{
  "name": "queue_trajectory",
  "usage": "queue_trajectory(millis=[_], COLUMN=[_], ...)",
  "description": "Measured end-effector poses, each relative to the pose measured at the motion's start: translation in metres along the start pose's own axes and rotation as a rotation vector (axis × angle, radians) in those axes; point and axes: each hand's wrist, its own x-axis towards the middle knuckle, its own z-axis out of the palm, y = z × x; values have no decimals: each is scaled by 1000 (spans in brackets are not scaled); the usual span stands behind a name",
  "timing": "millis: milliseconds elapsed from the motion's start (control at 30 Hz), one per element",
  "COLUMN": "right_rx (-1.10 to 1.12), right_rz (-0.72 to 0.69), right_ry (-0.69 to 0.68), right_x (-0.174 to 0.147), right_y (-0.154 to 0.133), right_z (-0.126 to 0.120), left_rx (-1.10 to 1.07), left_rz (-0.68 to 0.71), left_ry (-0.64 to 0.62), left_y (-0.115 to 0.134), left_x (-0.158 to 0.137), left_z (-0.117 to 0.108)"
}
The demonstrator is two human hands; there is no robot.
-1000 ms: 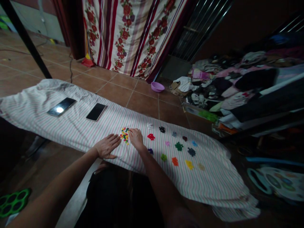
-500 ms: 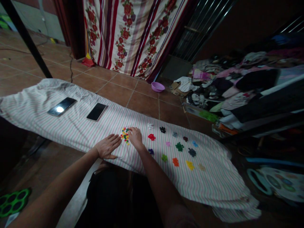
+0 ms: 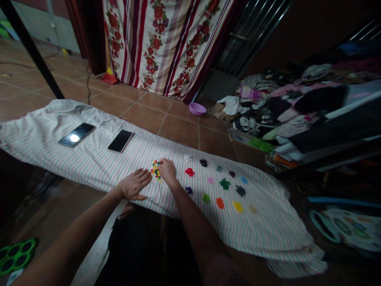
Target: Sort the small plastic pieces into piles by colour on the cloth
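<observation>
A small heap of mixed red, yellow, green and white pieces (image 3: 156, 171) lies on the striped cloth (image 3: 166, 198). My left hand (image 3: 136, 184) rests flat on the cloth with fingers outstretched, its tips at the heap's left edge. Over the heap's right side my right hand (image 3: 167, 171) is bent down, fingers drawn together among the pieces; whatever they pinch is hidden. Right of it are small single-colour piles, among them a red pile (image 3: 189, 172), a black pile (image 3: 203, 163), a dark green pile (image 3: 224, 184), an orange pile (image 3: 220, 203) and a yellow pile (image 3: 238, 207).
Two phones, a left one (image 3: 76, 134) and a right one (image 3: 120, 141), lie on the cloth's left part. A purple basin (image 3: 197, 109) stands on the tiled floor beyond. Clothes (image 3: 268, 95) are heaped at the right. A floral curtain (image 3: 166, 47) hangs at the back.
My right hand has shifted slightly left and down over the mixed pieces. The left hand stays flat in place.
</observation>
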Motion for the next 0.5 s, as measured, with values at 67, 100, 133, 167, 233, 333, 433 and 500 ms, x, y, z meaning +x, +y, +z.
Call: queue_trajectory(millis=[67, 100, 133, 167, 233, 333, 433, 500], right_rx=[14, 18, 20, 21, 22, 29, 31, 31], right_rz=[-9, -13, -17, -19, -27, -45, -46, -46], right_ry=[11, 14, 14, 14, 16, 25, 24, 24], right_x=[0, -1, -1, -1, -2, -2, -1, -2], right_y=[0, 1, 1, 1, 2, 2, 3, 4], right_z=[0, 1, 1, 1, 2, 3, 3, 4], left_rx=[-16, -19, -19, -18, -22, -37, -39, -35], left_rz=[-4, -4, -2, 0, 1, -4, -2, -3], left_ry=[9, 14, 18, 20, 18, 13, 8, 4], left_y=[0, 0, 0, 0, 0, -1, -1, 0], left_x=[0, 0, 0, -1, -1, -1, -1, -1], left_z=[1, 1, 2, 2, 2, 2, 1, 0])
